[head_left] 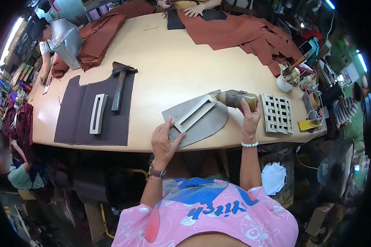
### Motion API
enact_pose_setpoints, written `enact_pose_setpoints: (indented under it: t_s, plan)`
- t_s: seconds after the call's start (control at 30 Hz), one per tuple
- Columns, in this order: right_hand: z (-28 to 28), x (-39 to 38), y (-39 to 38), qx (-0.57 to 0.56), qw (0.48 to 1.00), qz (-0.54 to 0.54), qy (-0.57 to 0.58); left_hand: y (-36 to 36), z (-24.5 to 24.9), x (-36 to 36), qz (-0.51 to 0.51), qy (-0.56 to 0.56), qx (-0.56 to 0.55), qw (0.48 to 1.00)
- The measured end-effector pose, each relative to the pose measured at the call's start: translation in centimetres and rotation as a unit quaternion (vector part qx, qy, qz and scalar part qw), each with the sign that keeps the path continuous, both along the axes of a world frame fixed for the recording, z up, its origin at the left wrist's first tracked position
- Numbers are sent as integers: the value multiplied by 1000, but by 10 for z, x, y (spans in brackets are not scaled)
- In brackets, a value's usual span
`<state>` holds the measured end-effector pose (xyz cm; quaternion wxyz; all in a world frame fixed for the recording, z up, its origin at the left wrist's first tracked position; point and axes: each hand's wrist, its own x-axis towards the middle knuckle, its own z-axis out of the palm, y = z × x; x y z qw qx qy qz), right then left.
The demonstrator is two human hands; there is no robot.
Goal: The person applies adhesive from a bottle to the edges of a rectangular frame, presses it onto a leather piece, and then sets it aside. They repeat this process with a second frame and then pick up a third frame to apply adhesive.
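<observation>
A grey, rounded sheet [212, 122] lies near the table's front edge, with a pale rectangular frame [196, 113] with a long slot on top of it. My left hand [165, 142] touches the frame's lower left end, thumb and fingers apart. My right hand [250, 118] is wrapped round a yellowish bottle [251, 100] with a dark band, its nozzle pointing left at the frame's upper right end. To the left, a second slotted frame [98, 114] and a hammer [118, 90] rest on a dark sheet [76, 111].
A pale lattice block [277, 114] stands right of the bottle. Beyond are a white tub [284, 83] and a wire basket [315, 105]. Reddish-brown sheets [235, 31] cover the far side, where another person's hand [195, 10] rests. Other people are at the left.
</observation>
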<state>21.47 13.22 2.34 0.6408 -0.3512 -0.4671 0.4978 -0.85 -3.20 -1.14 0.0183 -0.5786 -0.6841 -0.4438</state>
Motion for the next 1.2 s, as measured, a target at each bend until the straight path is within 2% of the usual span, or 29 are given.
enact_pose_setpoints:
  t_s: [0.2,0.7,0.8,0.93,1.2]
  plan:
    - [-2,-6,1,36,998,-13,-51,0,1,-1,-4,12,5,1000]
    - [-11,-6,5,37,998,-33,-36,0,2,-1,-1,3,-3,1000]
    - [4,-7,2,44,998,-30,-35,1,1,-1,-2,7,-3,1000]
    - [35,-10,-1,81,992,-19,-91,0,1,0,-1,9,2,1000]
    - [52,-15,10,109,981,22,-158,0,1,0,-3,0,3,1000]
